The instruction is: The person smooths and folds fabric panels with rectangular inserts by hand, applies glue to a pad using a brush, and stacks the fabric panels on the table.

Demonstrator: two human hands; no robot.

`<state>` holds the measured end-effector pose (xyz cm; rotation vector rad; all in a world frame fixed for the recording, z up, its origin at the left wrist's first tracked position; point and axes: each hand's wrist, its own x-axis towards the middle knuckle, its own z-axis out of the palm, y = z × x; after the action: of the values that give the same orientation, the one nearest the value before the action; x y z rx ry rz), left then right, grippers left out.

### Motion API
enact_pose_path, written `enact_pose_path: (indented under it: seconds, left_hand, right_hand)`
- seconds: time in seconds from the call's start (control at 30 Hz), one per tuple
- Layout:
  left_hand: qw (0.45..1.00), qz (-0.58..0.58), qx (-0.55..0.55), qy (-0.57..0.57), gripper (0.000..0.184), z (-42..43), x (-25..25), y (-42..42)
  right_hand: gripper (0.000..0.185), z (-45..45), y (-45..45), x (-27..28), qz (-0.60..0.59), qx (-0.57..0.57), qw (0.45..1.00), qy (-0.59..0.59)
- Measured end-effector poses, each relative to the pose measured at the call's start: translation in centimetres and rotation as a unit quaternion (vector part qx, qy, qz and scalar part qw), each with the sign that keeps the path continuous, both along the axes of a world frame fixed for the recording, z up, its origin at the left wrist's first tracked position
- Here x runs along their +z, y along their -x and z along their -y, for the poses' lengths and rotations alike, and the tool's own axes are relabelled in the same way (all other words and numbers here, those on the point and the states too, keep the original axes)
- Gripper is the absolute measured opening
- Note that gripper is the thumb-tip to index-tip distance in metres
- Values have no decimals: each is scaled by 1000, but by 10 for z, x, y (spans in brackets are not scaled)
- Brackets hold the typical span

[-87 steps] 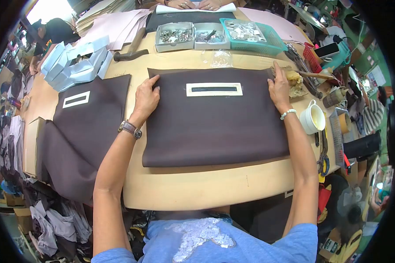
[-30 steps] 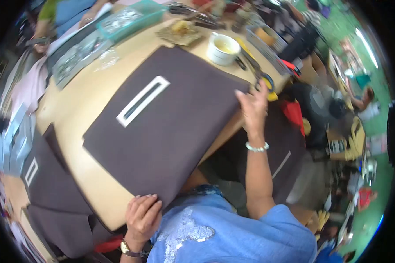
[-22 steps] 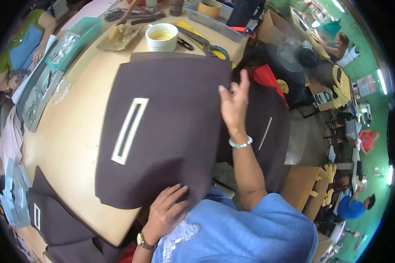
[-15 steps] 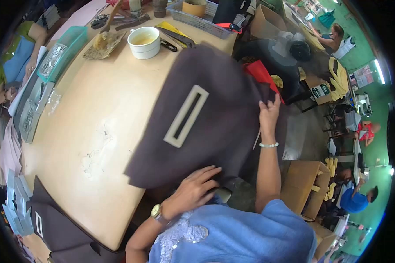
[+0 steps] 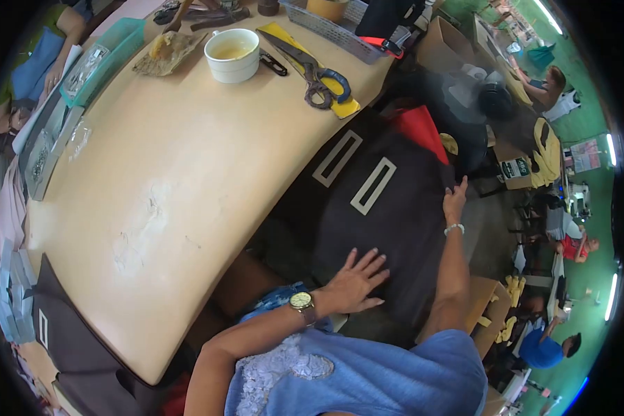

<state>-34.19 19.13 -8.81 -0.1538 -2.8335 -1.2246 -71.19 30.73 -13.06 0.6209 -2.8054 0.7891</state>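
Observation:
A dark brown fabric piece (image 5: 395, 236) with a pale rectangular slot frame (image 5: 373, 186) hangs beside the table's right edge, over my lap. Behind it lies another dark piece with a similar pale frame (image 5: 338, 158). My left hand (image 5: 357, 283), wearing a watch, is open with fingers spread, on or just above the lower part of the fabric. At the fabric's right edge, my right hand (image 5: 455, 201), wearing a bead bracelet, appears to grip the border; the fingers are partly hidden. Red material (image 5: 423, 132) shows above the dark fabric.
On the table (image 5: 166, 166) stand a white cup (image 5: 232, 59), scissors (image 5: 319, 80) on a yellow strip, and a grey basket (image 5: 333, 28). Another dark piece (image 5: 76, 333) hangs at the lower left corner. A cardboard box (image 5: 489, 301) and co-workers are to the right.
The fabric piece has moved right, off the tabletop, with my right hand, uncovering the scissors and a second framed piece. My left hand has moved right and its fingers have spread.

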Motion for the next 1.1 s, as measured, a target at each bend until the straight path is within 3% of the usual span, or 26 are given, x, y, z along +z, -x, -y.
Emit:
enact_pose_path:
  seconds: [0.03,0.13,0.33,0.4,0.47,0.53,0.57,0.6,0.67,0.73,0.8,0.87,0.9,0.93,1.0,1.07,1.1]
  left_hand:
    - [1000,12,21,20,62,4,-1,-2]
    - [997,41,38,55,66,11,-13,-7]
    - [997,63,4,44,68,3,-29,-4]
    - [997,71,2,4,69,2,-31,-6]
    - [996,75,-2,-39,70,10,-30,-9]
    - [999,37,29,-26,67,25,-11,-20]
    - [999,8,50,1,64,36,7,-37]
    - [994,-33,108,10,59,46,22,-60]
    - [972,-122,198,42,50,76,54,-102]
    - [881,-280,378,56,35,94,83,-164]
    - [795,-248,523,180,29,104,107,-230]
    - [632,-144,682,339,37,102,128,-299]
    - [546,-83,734,394,39,95,139,-331]
    - [452,-80,803,380,39,85,141,-360]
    - [316,-78,871,369,38,54,143,-402]
    - [233,-104,906,337,37,23,142,-428]
    - [199,-111,925,304,37,9,140,-437]
  right_hand:
    - [73,-4,2,-1,17,-12,1000,6]
    - [70,-18,15,-10,18,-20,999,26]
    - [71,5,11,-5,8,-43,997,-58]
    - [72,40,-19,22,-169,-48,972,-159]
    - [72,73,-28,15,-218,-44,970,-94]
    - [77,102,-41,22,-257,126,957,-46]
    - [74,123,-66,26,-280,134,950,-23]
    - [72,144,-98,32,-301,134,944,-2]
    - [65,187,-181,63,-347,268,888,139]
    - [65,221,-254,90,-286,356,867,202]
    - [64,248,-330,100,-36,441,839,316]
    - [66,261,-406,121,30,543,790,284]
    - [66,264,-439,127,75,607,745,264]
    - [66,265,-471,132,119,668,694,241]
    - [66,261,-532,145,91,764,608,195]
    - [67,254,-593,154,70,865,459,191]
    - [65,246,-622,162,15,894,410,178]
